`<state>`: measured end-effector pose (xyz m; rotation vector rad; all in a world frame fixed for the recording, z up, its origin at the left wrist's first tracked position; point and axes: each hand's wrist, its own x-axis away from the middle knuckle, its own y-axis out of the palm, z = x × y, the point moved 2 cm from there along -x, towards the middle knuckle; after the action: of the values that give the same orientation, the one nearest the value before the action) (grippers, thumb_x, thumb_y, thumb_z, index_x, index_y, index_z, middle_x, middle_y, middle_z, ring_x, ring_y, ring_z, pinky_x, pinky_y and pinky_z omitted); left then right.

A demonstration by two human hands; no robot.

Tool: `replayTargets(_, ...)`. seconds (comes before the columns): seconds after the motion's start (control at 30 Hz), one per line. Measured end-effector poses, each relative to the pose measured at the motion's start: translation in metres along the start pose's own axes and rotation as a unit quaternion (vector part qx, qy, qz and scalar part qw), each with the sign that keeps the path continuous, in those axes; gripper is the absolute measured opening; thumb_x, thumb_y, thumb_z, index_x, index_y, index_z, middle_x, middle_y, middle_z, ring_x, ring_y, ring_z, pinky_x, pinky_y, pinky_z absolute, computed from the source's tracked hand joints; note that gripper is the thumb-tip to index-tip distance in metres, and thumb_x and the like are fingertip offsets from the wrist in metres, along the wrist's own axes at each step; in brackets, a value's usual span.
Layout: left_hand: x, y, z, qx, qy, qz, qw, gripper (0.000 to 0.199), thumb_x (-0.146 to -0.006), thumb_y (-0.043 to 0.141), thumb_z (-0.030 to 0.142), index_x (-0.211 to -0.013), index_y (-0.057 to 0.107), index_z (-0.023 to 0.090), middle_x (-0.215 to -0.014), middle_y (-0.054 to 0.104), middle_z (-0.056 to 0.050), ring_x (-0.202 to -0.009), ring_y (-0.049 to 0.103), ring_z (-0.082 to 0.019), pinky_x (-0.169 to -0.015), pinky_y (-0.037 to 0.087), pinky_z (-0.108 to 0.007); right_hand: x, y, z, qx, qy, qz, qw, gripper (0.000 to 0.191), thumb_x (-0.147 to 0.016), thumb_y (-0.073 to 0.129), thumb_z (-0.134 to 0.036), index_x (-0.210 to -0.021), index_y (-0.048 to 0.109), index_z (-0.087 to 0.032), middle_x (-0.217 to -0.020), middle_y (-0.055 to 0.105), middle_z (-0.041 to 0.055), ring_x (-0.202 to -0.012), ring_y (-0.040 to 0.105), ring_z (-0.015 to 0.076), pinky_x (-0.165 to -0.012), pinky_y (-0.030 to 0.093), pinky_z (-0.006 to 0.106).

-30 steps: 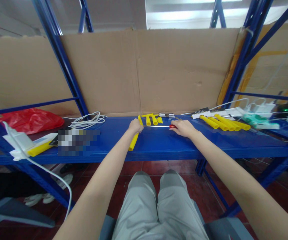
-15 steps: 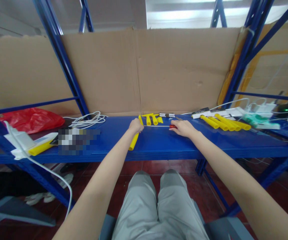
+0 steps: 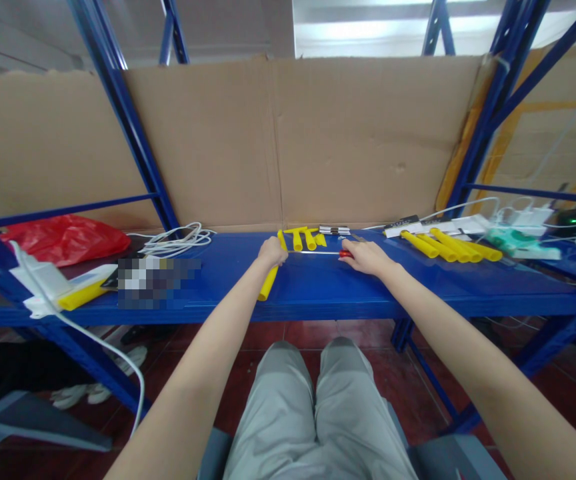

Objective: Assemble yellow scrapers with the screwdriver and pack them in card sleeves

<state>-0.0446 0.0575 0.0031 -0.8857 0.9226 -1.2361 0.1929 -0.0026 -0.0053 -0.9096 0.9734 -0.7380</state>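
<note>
My left hand point(image 3: 273, 253) is closed round a yellow tube point(image 3: 267, 285) that lies on the blue shelf point(image 3: 218, 273). My right hand point(image 3: 365, 256) grips a red-handled tool point(image 3: 345, 253). From that handle a thin, light-coloured shaft point(image 3: 315, 253) runs left to the tube at my left hand; its exact contact there is too small to make out. Just behind the shaft are short yellow pieces point(image 3: 311, 240) and a small black-and-white bundle point(image 3: 333, 230).
More yellow tubes point(image 3: 443, 247) lie at the right, beside white cables and adapters point(image 3: 528, 217). On the left are coiled white cable point(image 3: 183, 240), a red plastic bag point(image 3: 68, 240) and a white box point(image 3: 43, 280). Cardboard point(image 3: 208, 147) stands behind the shelf.
</note>
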Motion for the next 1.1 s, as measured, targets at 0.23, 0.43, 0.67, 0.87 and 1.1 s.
replayTargets(0.23,0.0013,-0.0007,0.0007,-0.003,0.002,-0.004,1.0,0.021,-0.066,0.064,0.006,-0.086,0.068,0.007,-0.085,0.072,-0.015,-0.08,0.069,-0.021,-0.067,0.051,-0.022,-0.0017,0.0001,-0.0022,-0.01,0.019,-0.014,1.0,0.038,-0.096,0.028,-0.036,-0.096,0.06,-0.016,-0.1,0.068,0.0134,-0.091,0.064,0.0255,-0.07,0.04,0.031)
replayTargets(0.43,0.0045,-0.002,0.0023,0.006,0.011,-0.004,1.0,0.021,-0.066,0.064,0.006,-0.086,0.068,0.006,-0.086,0.072,-0.016,-0.081,0.069,-0.022,-0.069,0.051,-0.023,-0.0013,0.0003,-0.0013,-0.043,0.028,-0.011,0.999,0.032,-0.093,0.038,-0.042,-0.104,0.054,-0.018,-0.095,0.069,0.0111,-0.084,0.065,0.0245,-0.066,0.04,0.03)
replayTargets(0.67,0.0075,-0.004,0.0035,0.005,0.008,-0.008,1.0,0.022,-0.068,0.062,0.006,-0.089,0.068,0.005,-0.085,0.072,-0.017,-0.079,0.069,-0.022,-0.068,0.05,-0.023,-0.0011,0.0027,0.0014,-0.019,0.013,0.003,1.0,0.02,-0.09,0.045,-0.032,-0.103,0.051,-0.018,-0.092,0.068,0.01,-0.081,0.064,0.0231,-0.061,0.036,0.028)
replayTargets(0.87,0.0066,-0.0034,0.0029,0.013,-0.001,-0.014,1.0,0.024,-0.067,0.062,0.007,-0.09,0.068,0.006,-0.086,0.072,-0.016,-0.079,0.069,-0.021,-0.068,0.05,-0.022,-0.0002,-0.0006,-0.0002,-0.003,0.013,0.005,1.0,0.027,-0.093,0.038,-0.038,-0.1,0.054,-0.018,-0.1,0.067,0.0117,-0.09,0.063,0.0248,-0.066,0.039,0.029)
replayTargets(1.1,0.0046,-0.0023,0.0013,0.015,0.003,-0.01,1.0,0.023,-0.068,0.062,0.007,-0.089,0.069,0.007,-0.084,0.072,-0.016,-0.075,0.069,-0.02,-0.064,0.049,-0.022,-0.0008,0.0025,0.0002,-0.05,0.018,-0.017,0.998,0.028,-0.093,0.038,-0.039,-0.103,0.055,-0.019,-0.099,0.068,0.0111,-0.089,0.064,0.0246,-0.07,0.041,0.03)
